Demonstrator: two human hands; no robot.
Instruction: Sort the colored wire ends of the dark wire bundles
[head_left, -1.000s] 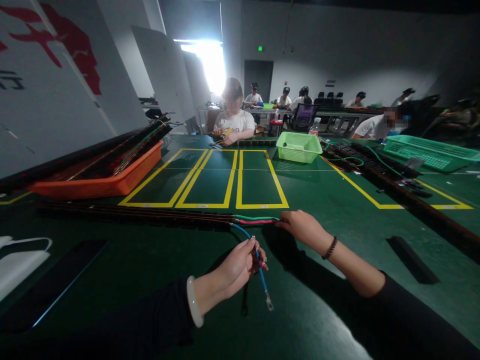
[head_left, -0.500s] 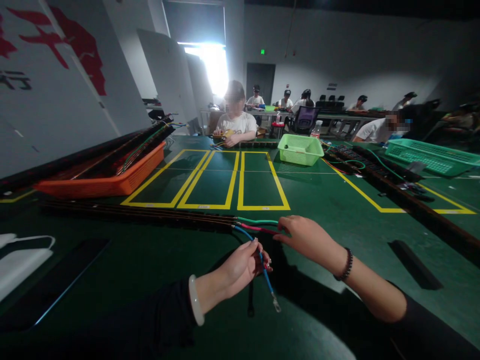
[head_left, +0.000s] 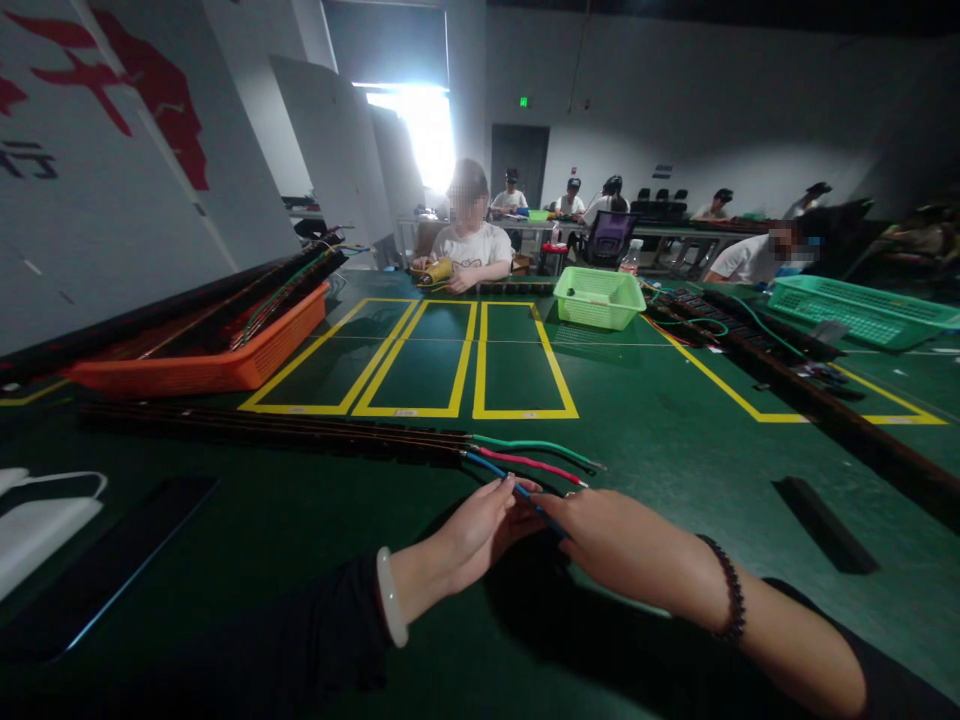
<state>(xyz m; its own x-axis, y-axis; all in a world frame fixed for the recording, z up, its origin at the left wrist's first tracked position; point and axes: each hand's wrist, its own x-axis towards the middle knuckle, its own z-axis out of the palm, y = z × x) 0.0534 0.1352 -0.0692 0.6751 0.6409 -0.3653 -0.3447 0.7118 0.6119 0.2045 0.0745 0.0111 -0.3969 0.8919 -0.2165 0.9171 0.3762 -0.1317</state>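
Observation:
My left hand [head_left: 491, 525] pinches a blue wire [head_left: 484, 463] between thumb and fingers. Just to its right, my right hand [head_left: 611, 535] has its fingers closed on the same wire; the wire's far end is hidden behind that hand. Beyond them a red wire [head_left: 525, 459] and a green wire [head_left: 540, 443] stretch to the right, untouched, with bare metal ends showing. All three wires come out of the right end of a long dark strip [head_left: 300, 430] with copper-coloured lines, which lies across the green table [head_left: 300, 510].
At the left stand an orange basket [head_left: 277, 350] of long strips, a dark phone-like slab [head_left: 112, 560] and a white object [head_left: 45, 535]. Farther back are a light green basket [head_left: 600, 300] and a teal basket [head_left: 855, 310]. A short dark bar [head_left: 825, 525] lies at right. A co-worker [head_left: 469, 245] sits opposite.
My right hand has left the green and red wires and come down and nearer, onto the blue wire. The blue wire's end has swung up to the right. My left hand stays in place.

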